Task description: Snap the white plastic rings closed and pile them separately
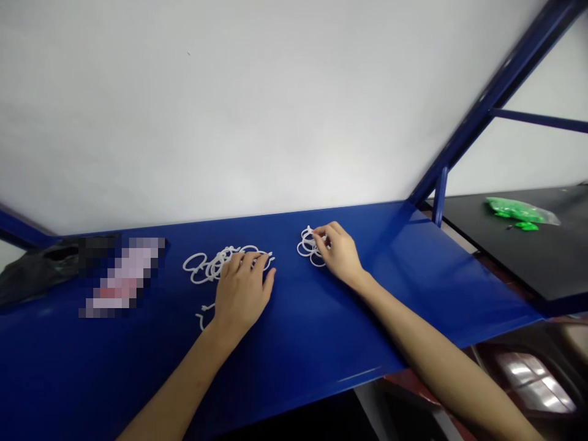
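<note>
White plastic rings, which look like shower curtain rings, lie in two groups on the blue table. My left hand point(242, 291) rests palm down over the near right side of the larger pile of rings point(215, 267), its fingers stretched out and thumb apart. Part of that pile is hidden under the fingers. A separate open ring point(201, 321) shows beside my left wrist, partly covered by it. My right hand point(339, 251) is at the smaller group of rings point(306, 244), its thumb and forefinger pinched on a white ring at the top.
The blue table point(294, 355) meets a pale wall behind. To the left lie a black plastic bag point(41, 269) and a blurred-out pinkish item point(124, 275). A blue metal frame point(478, 116) rises at right, beside a black table point(514, 257) with a bag of green pieces point(517, 210).
</note>
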Available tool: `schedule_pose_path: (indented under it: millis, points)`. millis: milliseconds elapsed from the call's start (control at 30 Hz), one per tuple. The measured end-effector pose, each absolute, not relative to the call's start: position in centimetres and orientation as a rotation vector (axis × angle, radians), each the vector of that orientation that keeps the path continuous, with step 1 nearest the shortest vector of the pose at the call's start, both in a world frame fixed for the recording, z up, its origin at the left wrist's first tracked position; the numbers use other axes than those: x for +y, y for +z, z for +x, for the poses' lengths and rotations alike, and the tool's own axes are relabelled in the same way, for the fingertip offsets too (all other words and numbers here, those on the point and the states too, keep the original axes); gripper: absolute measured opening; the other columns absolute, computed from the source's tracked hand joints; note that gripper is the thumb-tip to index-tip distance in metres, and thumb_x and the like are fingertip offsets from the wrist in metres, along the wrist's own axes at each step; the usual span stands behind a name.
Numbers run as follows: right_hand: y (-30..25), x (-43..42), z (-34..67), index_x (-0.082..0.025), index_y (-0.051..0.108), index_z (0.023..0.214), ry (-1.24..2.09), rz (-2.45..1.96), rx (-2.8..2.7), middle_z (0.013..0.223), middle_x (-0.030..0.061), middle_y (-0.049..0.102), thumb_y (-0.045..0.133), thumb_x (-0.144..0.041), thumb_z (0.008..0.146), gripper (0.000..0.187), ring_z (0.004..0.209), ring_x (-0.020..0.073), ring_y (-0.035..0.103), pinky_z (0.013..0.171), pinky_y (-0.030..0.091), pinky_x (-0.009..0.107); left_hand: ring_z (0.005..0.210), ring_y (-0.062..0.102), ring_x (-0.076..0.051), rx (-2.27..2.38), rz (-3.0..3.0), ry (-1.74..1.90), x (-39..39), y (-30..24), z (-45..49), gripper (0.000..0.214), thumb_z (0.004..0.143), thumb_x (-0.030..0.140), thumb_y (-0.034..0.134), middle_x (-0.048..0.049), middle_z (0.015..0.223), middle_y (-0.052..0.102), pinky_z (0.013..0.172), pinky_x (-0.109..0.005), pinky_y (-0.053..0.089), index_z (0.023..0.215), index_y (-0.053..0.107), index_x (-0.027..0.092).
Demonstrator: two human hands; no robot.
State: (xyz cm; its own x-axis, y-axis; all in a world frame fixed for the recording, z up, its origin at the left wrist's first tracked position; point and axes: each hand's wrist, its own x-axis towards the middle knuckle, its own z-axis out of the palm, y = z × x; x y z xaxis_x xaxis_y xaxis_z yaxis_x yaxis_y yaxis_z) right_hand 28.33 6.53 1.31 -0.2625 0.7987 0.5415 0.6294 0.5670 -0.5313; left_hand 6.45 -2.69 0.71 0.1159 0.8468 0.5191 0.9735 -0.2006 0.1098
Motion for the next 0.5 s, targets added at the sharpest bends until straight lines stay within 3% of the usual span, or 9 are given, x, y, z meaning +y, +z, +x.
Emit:
schedule_pose_path:
  millis: [133, 267, 400, 500]
  points:
    - [0.5, 8.9, 29.9, -0.017, 0.069, 0.104, 0.112, -1.305, -1.952, 0.097, 0.0105, 0.069, 0.057, -0.026, 0.096, 0.016, 0.093, 0.0266, 0.061, 0.088, 0.051, 0.042, 0.101, 0.057, -0.034, -1.798, -2.125, -0.489, -2.5, 0.0, 5.9, 0.020, 0.093, 0.027, 0.053, -0.0128, 0.104, 0.070, 0.083, -0.047, 0.046, 0.093, 0.071, 0.019]
    - [0.5, 9.0, 30.0, -0.017, 0.069, 0.106, 0.062, -1.285, -1.976, 0.102, 0.0119, 0.070, 0.056, -0.029, 0.097, 0.020, 0.097, 0.0298, 0.057, 0.092, 0.048, 0.047, 0.096, 0.058, -0.032, -1.815, -2.131, -0.559, -2.5, 0.3, 6.0, 0.021, 0.094, 0.025, 0.048, -0.0107, 0.097, 0.070, 0.081, -0.046, 0.045, 0.084, 0.066, 0.021]
    - [1.4, 7.4, 29.1, -0.018, 0.068, 0.105, 0.096, -1.203, -1.988, 0.104, 0.0125, 0.069, 0.057, -0.029, 0.098, 0.017, 0.099, 0.0297, 0.056, 0.093, 0.048, 0.047, 0.089, 0.059, -0.028, -1.951, -2.130, -0.909, -2.6, 1.3, 6.4, 0.014, 0.088, 0.024, 0.049, -0.0072, 0.081, 0.066, 0.081, -0.043, 0.046, 0.077, 0.056, 0.022]
    - [2.2, 5.2, 27.9, -0.019, 0.066, 0.108, 0.291, -1.014, -2.083, 0.103, 0.0093, 0.069, 0.059, -0.029, 0.098, 0.015, 0.097, 0.0250, 0.060, 0.092, 0.049, 0.043, 0.068, 0.057, -0.019, -2.173, -2.201, -1.332, -2.8, 1.9, 6.6, 0.014, 0.089, 0.029, 0.047, -0.0004, 0.069, 0.059, 0.068, -0.035, 0.046, 0.077, 0.050, 0.023]
